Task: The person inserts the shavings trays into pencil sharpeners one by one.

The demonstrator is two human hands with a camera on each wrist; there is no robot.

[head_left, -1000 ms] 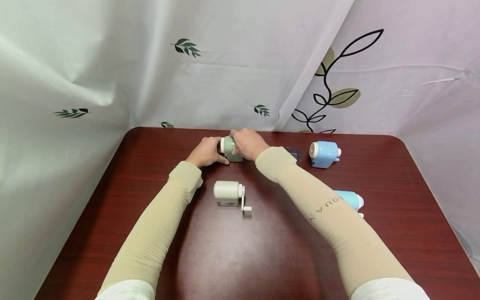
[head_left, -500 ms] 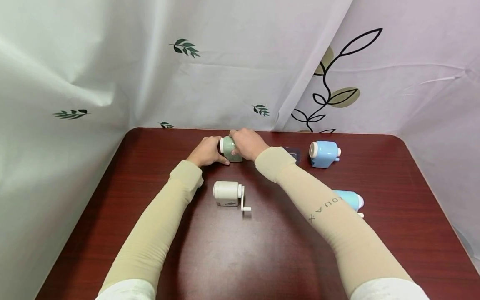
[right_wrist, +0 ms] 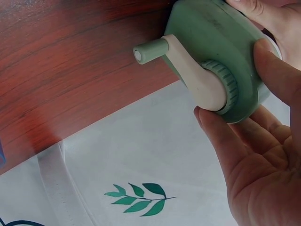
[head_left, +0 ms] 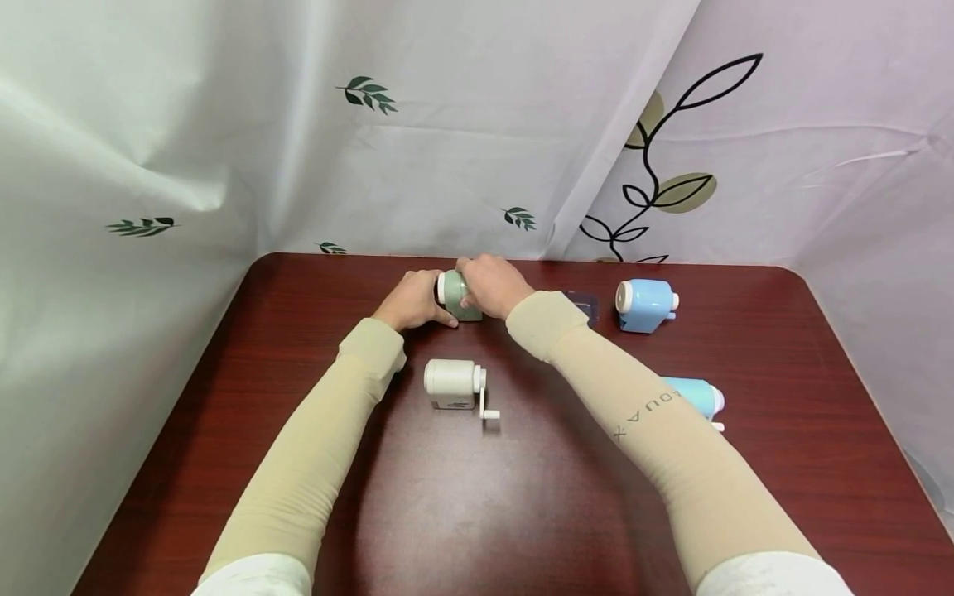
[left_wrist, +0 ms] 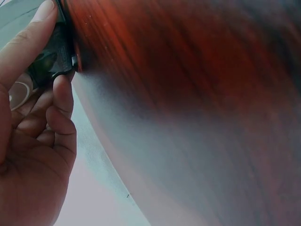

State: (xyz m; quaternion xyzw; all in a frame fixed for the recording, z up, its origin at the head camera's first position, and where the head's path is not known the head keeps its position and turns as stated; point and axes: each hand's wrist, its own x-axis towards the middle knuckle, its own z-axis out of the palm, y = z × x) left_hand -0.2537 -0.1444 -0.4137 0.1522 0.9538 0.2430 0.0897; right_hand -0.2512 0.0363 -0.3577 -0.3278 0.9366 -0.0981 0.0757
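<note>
At the table's far edge, both hands hold a green hand-crank pencil sharpener. My left hand grips its white-ringed end, the thumb along the near side. In the left wrist view, thumb and fingers close round the sharpener's dark see-through part. My right hand holds the crank end and hides much of that side in the head view. In the right wrist view, the right fingers grip the green body beside the pale crank arm. The crank's green knob points away from the hand.
A cream crank sharpener stands mid-table, nearer the person. To the right are a blue sharpener and a turquoise one, partly hidden by the right forearm. A dark see-through plastic piece lies behind the right cuff.
</note>
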